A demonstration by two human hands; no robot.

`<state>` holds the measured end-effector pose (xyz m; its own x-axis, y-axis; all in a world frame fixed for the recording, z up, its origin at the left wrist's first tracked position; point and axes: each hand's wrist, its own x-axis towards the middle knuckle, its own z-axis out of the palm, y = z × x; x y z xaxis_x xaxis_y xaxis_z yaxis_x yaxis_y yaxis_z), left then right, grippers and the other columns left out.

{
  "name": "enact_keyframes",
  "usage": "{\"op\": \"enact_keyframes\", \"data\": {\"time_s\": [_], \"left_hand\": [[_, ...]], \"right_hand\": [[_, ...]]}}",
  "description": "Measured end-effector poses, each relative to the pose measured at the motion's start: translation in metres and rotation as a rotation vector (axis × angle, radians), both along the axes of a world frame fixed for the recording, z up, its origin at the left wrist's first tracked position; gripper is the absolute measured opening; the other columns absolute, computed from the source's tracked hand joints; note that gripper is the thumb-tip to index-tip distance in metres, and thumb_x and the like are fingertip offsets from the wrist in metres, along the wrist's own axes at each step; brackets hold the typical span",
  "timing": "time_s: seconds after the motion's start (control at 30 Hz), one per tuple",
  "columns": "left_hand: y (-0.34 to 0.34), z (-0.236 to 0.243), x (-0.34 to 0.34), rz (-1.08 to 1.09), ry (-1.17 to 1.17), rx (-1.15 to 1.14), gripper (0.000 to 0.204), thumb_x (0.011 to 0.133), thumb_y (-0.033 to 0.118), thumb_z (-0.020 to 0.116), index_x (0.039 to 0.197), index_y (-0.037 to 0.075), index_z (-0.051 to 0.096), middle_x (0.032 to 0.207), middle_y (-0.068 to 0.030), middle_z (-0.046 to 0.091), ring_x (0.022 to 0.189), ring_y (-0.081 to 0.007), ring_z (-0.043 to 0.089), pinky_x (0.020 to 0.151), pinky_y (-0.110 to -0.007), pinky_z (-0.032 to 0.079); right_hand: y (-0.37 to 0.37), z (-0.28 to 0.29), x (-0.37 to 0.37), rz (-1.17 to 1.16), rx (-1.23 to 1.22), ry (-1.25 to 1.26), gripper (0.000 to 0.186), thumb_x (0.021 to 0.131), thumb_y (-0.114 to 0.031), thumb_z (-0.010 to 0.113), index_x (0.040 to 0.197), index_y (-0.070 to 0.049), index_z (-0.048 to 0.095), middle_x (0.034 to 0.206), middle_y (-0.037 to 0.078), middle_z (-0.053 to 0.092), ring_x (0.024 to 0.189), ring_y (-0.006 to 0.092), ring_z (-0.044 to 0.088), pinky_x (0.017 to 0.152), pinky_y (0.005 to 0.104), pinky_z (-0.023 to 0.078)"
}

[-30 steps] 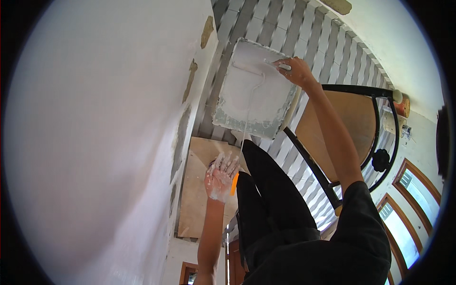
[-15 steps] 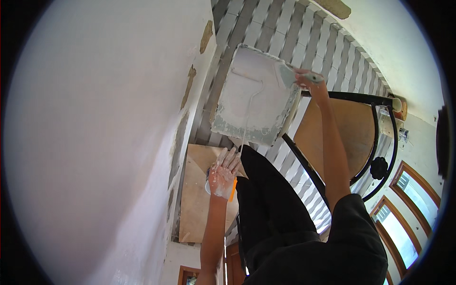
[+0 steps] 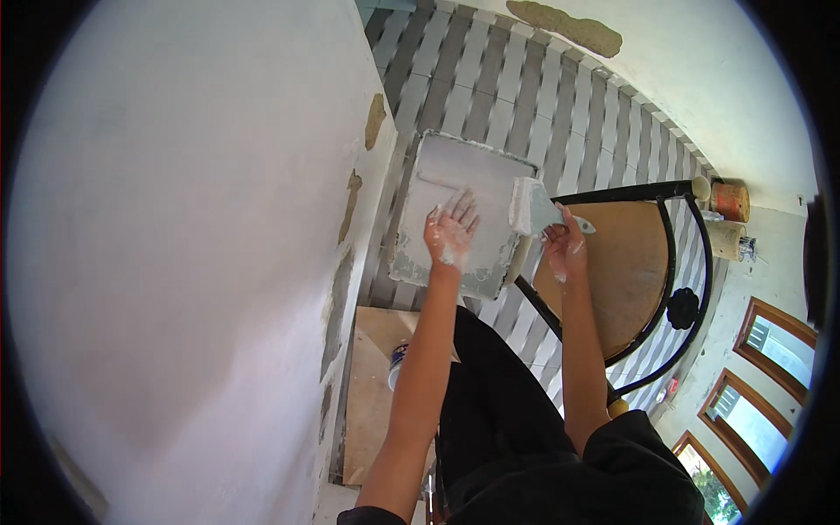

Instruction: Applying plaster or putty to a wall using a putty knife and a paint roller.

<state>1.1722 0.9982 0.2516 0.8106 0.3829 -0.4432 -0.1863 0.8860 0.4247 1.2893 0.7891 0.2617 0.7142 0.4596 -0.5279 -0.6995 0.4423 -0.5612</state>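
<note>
My right hand [image 3: 566, 245] is closed on a putty knife [image 3: 549, 213] with a wide grey-green blade. Thick white paste coats its broad edge, which points left over the right side of a tray. That shallow tray [image 3: 411, 254] is smeared with whitish paste. A thin, paste-coated roller frame [image 3: 435, 181] lies in it, partly hidden by my left hand. My left hand [image 3: 451, 234] is palm up over the tray with fingers spread, holding nothing. White smears mark both hands. Whether the left hand touches the tray I cannot tell.
A white wall [image 3: 192, 219] with chipped patches rises close on the left. Right of the tray stands a black-framed chair [image 3: 621, 271] with a brown seat. Below the tray, a small tub [image 3: 396, 366] sits on a wooden board [image 3: 367, 420], beside my left forearm. Striped tiles [image 3: 490, 79] cover the floor.
My left hand has moved from near my knees to over the tray. My right hand has drawn nearer, lifting the putty knife, whose edge now shows white paste. The view has shifted slightly.
</note>
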Motion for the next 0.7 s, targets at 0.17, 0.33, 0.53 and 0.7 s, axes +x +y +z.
{"op": "enact_keyframes", "data": {"time_s": [0.17,0.33,0.53,0.7], "left_hand": [[-0.006,0.057,0.028,0.006,-0.538,-0.243,0.079,0.083,0.055,0.038,0.139,0.000,0.031,0.146,-0.0146,0.031,0.133,-0.0321,0.031,0.110,-0.044,0.021],[-0.033,0.198,0.027,-0.003,-0.718,-0.206,0.085,0.081,0.055,0.044,0.141,-0.003,0.025,0.148,-0.0159,0.025,0.136,-0.0327,0.026,0.112,-0.043,0.018],[-0.028,0.368,-0.006,0.078,-0.642,-0.051,0.086,0.080,0.053,0.049,0.140,-0.003,0.026,0.147,-0.0162,0.028,0.135,-0.0336,0.028,0.111,-0.046,0.022],[0.006,0.472,-0.036,0.069,-0.611,0.055,0.082,0.075,0.050,0.048,0.136,-0.001,0.032,0.137,-0.0154,0.040,0.129,-0.0330,0.035,0.110,-0.050,0.024]], "right_hand": [[0.032,0.082,-0.027,-0.127,0.097,0.105,0.039,0.090,-0.028,0.056,0.122,-0.005,0.051,0.112,0.011,0.056,0.108,0.0240,0.052,0.094,0.0374,0.042],[0.014,0.202,-0.043,-0.132,0.216,0.011,0.038,0.090,-0.027,0.057,0.118,-0.002,0.052,0.111,0.012,0.056,0.104,0.0238,0.054,0.093,0.0359,0.043],[0.008,0.345,-0.064,0.114,0.352,-0.054,0.029,0.089,-0.026,0.058,0.109,-0.004,0.057,0.100,0.009,0.062,0.088,0.0182,0.060,0.079,0.0300,0.047],[0.041,0.465,-0.089,0.187,0.639,-0.406,0.026,0.089,-0.025,0.058,0.106,-0.006,0.058,0.099,0.007,0.064,0.095,0.0194,0.059,0.086,0.0317,0.046]]}}
